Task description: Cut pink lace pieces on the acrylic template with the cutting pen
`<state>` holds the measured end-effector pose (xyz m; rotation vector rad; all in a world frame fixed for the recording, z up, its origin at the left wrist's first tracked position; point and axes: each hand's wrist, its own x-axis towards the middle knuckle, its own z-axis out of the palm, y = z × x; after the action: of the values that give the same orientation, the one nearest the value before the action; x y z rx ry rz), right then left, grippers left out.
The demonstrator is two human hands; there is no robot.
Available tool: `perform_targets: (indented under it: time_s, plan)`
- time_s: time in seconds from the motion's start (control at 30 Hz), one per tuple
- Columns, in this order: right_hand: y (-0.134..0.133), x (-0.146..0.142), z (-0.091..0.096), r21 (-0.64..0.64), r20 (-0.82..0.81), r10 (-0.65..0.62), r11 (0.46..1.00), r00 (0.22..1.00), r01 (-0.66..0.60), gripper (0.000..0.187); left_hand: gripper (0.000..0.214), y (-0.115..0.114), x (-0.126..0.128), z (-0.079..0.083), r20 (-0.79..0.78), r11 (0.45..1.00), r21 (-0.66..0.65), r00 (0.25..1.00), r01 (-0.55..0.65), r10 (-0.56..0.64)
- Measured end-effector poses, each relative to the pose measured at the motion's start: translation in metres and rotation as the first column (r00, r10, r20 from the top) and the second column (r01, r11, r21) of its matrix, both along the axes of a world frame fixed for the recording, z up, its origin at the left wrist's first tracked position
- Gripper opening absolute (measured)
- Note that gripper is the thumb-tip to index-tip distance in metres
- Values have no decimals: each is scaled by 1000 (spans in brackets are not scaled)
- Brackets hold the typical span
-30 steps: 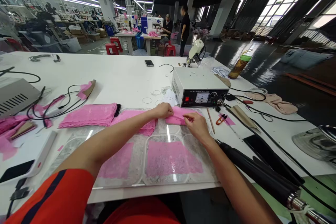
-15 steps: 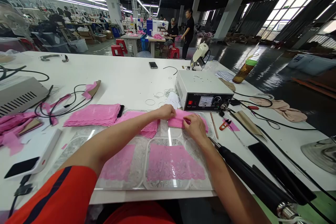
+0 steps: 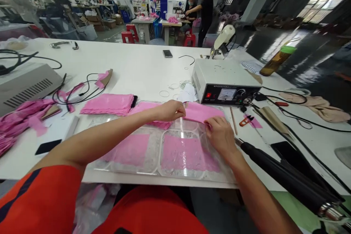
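Observation:
My left hand (image 3: 172, 110) pinches the left edge of a pink fabric piece (image 3: 201, 112), and my right hand (image 3: 221, 135) grips its lower right corner. The piece is held just above a clear plastic template (image 3: 153, 155) on the white table (image 3: 137, 69). Under the template lie two pink lace panels (image 3: 185, 153). A folded stack of pink fabric (image 3: 109, 104) sits to the left of my left hand.
A white control box with a dial (image 3: 225, 84) stands behind my hands. Orange snips (image 3: 246, 120), a black handled tool with cable (image 3: 285, 179), a bottle (image 3: 276, 60), a phone (image 3: 167, 53), a grey machine (image 3: 26, 84) and pink scraps (image 3: 24, 117) surround them. Two people work at far tables.
Both hands have lifted the pink piece off the small stack and drawn it apart; my right hand moved toward me. The camera tilted down and closer.

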<state>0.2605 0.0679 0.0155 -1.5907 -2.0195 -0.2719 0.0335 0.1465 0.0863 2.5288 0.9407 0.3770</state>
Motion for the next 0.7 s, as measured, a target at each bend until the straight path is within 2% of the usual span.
perform_targets:
  time_s: [0.07, 0.13, 0.23, 0.33, 0.43, 0.57, 0.7]
  plan:
    - [-27, -4, 1, 49, 56, 133, 990, 990, -135, 12, 17, -27, -16, -5, -7, 994, -63, 996, 87, -87]
    - [-52, -8, 0, 36, 63, 250, 967, 966, -252, 12, 16, -52, -29, -13, 7, 984, -108, 990, 138, -138]
    - [-79, -13, -1, 20, 54, 326, 945, 944, -328, 14, 18, -83, -44, -27, 67, 974, -109, 979, 198, -192]
    - [-93, -12, -4, 20, 69, 318, 947, 945, -320, 16, 19, -104, -51, -38, 71, 971, -42, 970, 234, -231]
    - [-99, -6, -8, 32, 74, 256, 965, 964, -259, 21, 22, -114, -52, -43, -9, 968, 7, 968, 252, -252]
    - [-107, 3, -15, 44, 10, 170, 984, 985, -170, 22, 24, -119, -52, -41, -107, 963, 21, 958, 270, -266]
    - [-116, 9, -21, 15, -83, 114, 993, 990, -113, 25, 24, -120, -51, -38, -130, 960, 20, 953, 279, -274]
